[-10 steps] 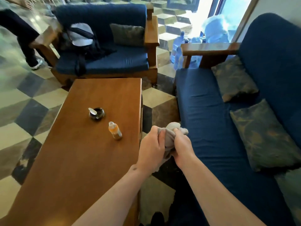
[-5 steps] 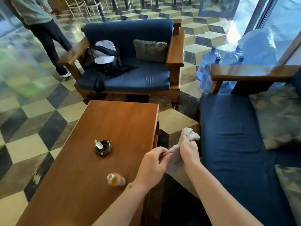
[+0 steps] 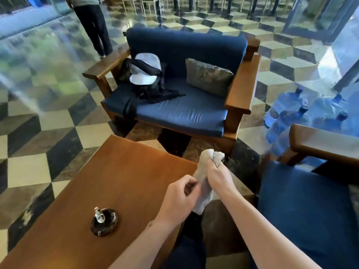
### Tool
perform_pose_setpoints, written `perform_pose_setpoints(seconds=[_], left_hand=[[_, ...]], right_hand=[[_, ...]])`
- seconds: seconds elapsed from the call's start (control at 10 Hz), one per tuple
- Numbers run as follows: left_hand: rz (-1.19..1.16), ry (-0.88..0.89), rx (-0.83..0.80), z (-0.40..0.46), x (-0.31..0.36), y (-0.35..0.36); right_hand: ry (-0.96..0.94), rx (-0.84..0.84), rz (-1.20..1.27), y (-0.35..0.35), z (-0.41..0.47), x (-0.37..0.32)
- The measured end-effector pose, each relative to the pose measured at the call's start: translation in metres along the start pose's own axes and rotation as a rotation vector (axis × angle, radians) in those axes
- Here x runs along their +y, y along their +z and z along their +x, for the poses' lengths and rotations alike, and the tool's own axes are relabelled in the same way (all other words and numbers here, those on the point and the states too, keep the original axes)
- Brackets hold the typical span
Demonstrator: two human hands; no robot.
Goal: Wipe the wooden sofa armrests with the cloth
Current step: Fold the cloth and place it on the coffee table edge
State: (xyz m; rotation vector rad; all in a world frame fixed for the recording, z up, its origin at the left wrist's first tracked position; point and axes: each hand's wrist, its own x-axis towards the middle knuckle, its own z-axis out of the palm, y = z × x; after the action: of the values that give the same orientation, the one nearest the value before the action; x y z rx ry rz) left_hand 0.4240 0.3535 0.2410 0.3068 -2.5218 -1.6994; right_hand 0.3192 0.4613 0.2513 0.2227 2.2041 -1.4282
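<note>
Cloth (image 3: pixel 204 183) — bunched between both hands

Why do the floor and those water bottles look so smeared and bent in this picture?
Head view: the left floor and water bottles are streaked with motion blur; the wide lens bows the edges; window glare washes the near armrest. The hands and cloth at centre stay fairly sharp.
</note>
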Motion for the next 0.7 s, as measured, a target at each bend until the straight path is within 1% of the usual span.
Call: perform_pose_setpoints(seconds=[0.1, 0.2, 0.3, 0.4, 0.5, 0.6, 0.7], left_hand=[[-0.007, -0.096, -0.082, 0.083, -0.014, -0.017], [0.053, -0.098, -0.067, 0.157, -0.012, -0.039], [0.393, 0.149, 0.052, 0.234, 0.001, -0.063], [0.769, 0.306, -0.019, 0.294, 0.011, -0.083], [0.868, 0.279, -0.119, 0.347, 0.010, -0.103], [0.739, 0.110, -0.128, 0.386, 0.003, -0.114], [0.656, -0.054, 0.005, 0.429, -0.008, -0.124]], right_hand=[[-0.022, -0.088, -0.059, 0.005, 0.071, -0.040], [-0.032, -0.161, -0.190, 0.004, 0.124, -0.087], [-0.157, -0.251, -0.375, -0.002, 0.187, -0.138], [-0.268, -0.404, -0.618, 0.005, 0.238, -0.182], [-0.347, -0.638, -0.975, 0.021, 0.284, -0.224], [-0.284, -0.754, -0.963, 0.037, 0.332, -0.260], [-0.433, -0.897, -0.930, 0.052, 0.381, -0.291]])
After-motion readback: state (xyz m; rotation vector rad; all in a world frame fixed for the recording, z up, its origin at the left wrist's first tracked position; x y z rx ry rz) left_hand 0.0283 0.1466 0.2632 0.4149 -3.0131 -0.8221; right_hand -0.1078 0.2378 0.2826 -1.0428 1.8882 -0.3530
